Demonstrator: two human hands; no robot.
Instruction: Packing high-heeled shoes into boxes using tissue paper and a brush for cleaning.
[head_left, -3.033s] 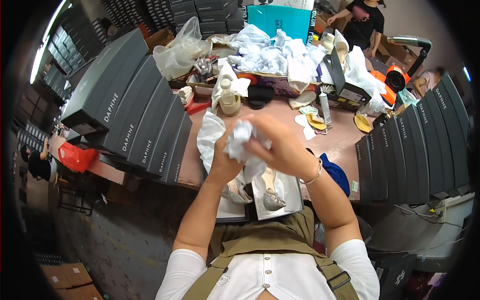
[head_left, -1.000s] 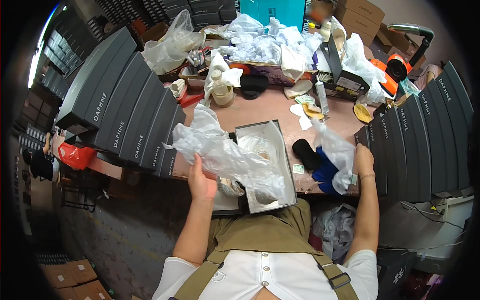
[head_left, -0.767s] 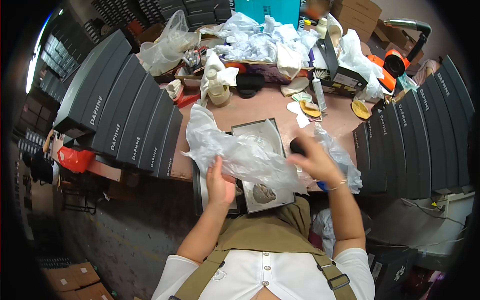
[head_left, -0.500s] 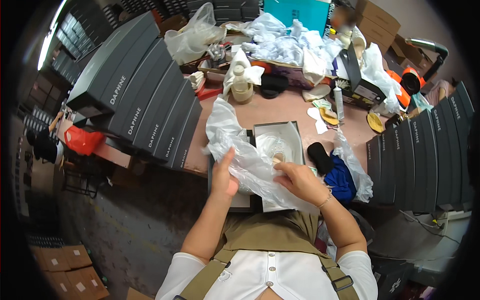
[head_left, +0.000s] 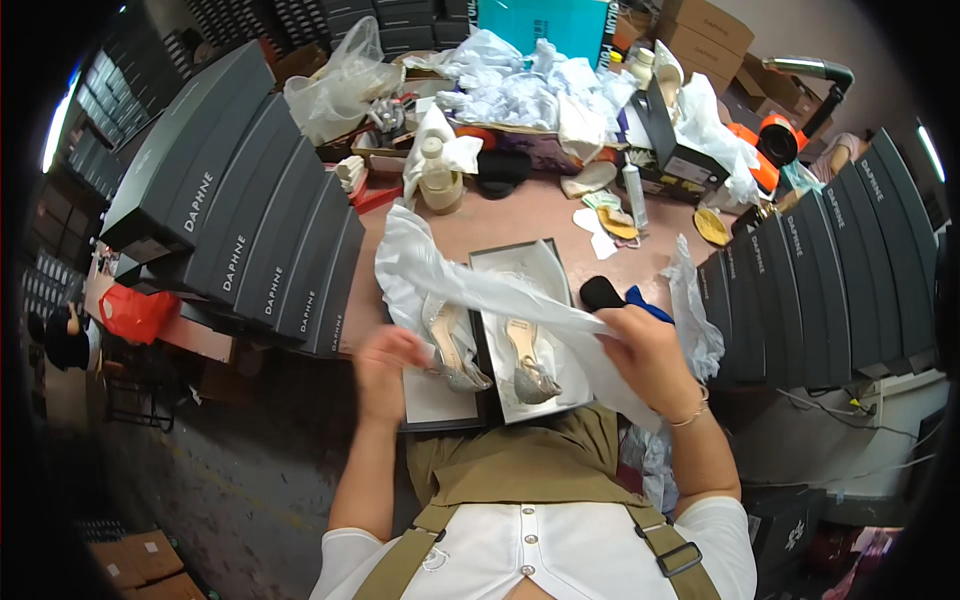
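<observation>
pink worktable (head_left: pixel 520 225), cluttered; rows of dark shoe boxes (head_left: pixel 250 220) stand on edge at our left, and another row of dark boxes (head_left: pixel 840 260) at our right. crumpled white paper (head_left: pixel 530 90) is heaped at the far end, beside a tape roll (head_left: pixel 440 190).

directly before us: an open shoe box (head_left: pixel 545 265) lined pale, with one silver heeled shoe (head_left: pixel 525 360) lying in it. a second silver shoe (head_left: pixel 455 350) lies just left of it, on what looks like the box's lid or other half; which of the two we cannot tell.

our left hand (head_left: pixel 385 365) is closed on the lower edge of a sheet of white tissue paper (head_left: pixel 480 290), close to the second shoe's heel. our right hand (head_left: pixel 650 355) is clamped on the other end of that sheet, which is stretched across above both shoes, touching neither as far as we can see.

step in hand, as we judge it: spreading the tissue over the pair. next move calls for lowering the sheet evenly and tucking its edges inside the box walls without shifting the shoes.

a black roll and a blue item (head_left: pixel 625 298) sit just right of the box, partly hidden by the right hand.
</observation>
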